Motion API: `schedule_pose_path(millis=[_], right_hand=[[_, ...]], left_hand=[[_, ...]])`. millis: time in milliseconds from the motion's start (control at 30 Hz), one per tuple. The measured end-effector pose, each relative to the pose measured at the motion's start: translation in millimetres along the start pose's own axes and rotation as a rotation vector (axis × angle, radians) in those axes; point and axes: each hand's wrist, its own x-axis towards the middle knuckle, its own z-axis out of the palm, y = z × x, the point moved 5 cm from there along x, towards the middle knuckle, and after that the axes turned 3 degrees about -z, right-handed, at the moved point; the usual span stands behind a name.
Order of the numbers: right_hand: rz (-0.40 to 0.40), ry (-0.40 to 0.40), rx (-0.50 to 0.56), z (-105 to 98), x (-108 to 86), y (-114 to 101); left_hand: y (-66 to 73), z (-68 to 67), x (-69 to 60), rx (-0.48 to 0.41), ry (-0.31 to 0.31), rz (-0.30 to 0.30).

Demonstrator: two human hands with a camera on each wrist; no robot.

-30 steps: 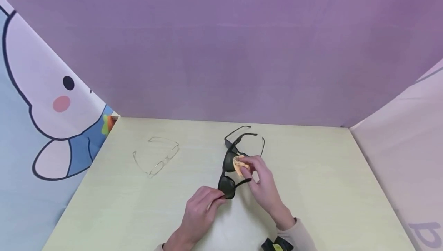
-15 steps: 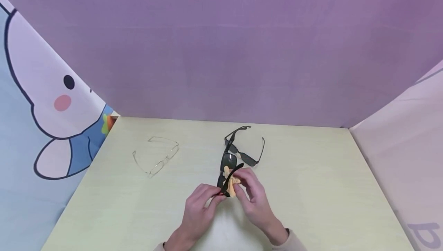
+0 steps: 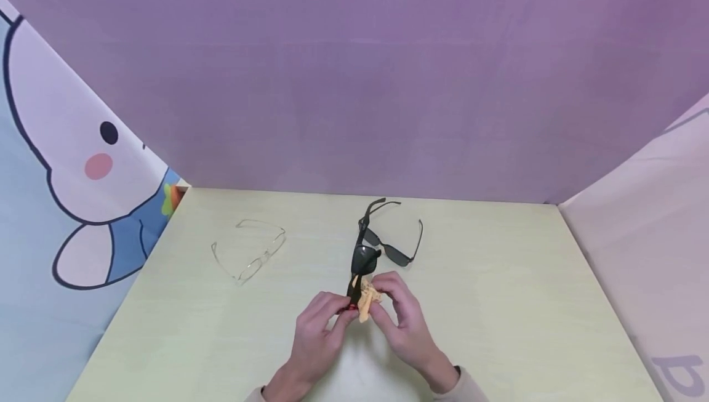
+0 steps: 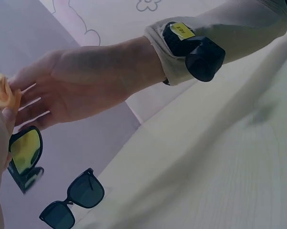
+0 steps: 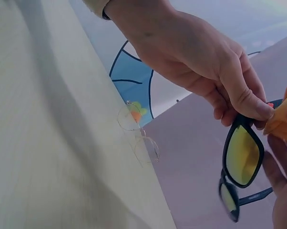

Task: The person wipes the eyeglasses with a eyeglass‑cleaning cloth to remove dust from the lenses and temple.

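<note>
Black sunglasses and orange cloth held at fingertips, lower centre of head view

Sunglasses are pinched by the left hand at their near end, by a red patch, between thumb and curled fingers. The frame is extended past those fingertips, toward the middle of the head view; the farther lens is largely visible, the nearer one mostly hidden. In the right wrist view, a yellow sheen is seen on the lenses, hanging below the left thumb.

Cloth is pinched by the right hand between thumb and fingertips, just right of the left fingertips and close up to the near end of the frame. Whether the near lens is touched can't be told. Gaps are seen between some right fingers in the left wrist view.

Other sunglasses are laid on the table, partly crossed by the held pair. Wire glasses are laid well apart, left of centre.
</note>
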Motion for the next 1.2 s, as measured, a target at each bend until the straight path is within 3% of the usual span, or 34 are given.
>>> schedule_pose_path(millis=[200, 433, 633, 833, 1200], right_hand=[[0.005, -0.015, 0.06, 5, 1.1, -2], [0.044, 0.085, 0.073, 3, 1.4, -2], [-0.02, -0.005, 0.103, 6, 2.3, -5], [0.001, 0.011, 0.101, 9, 4.1, -4], [0.066, 0.07, 0.124, 9, 6.9, -10]], left_hand=[[-0.4, 0.0, -0.6, 0.005, -0.012, -0.014], [2.3, 0.7, -0.2, 0.007, -0.003, -0.012], [4.2, 2.1, -1.8, 0.011, -0.023, -0.004], [6.5, 3.1, -3.7, 0.067, -0.046, 0.041], [5.8, 3.7, -1.9, 0.062, 0.019, 0.099]])
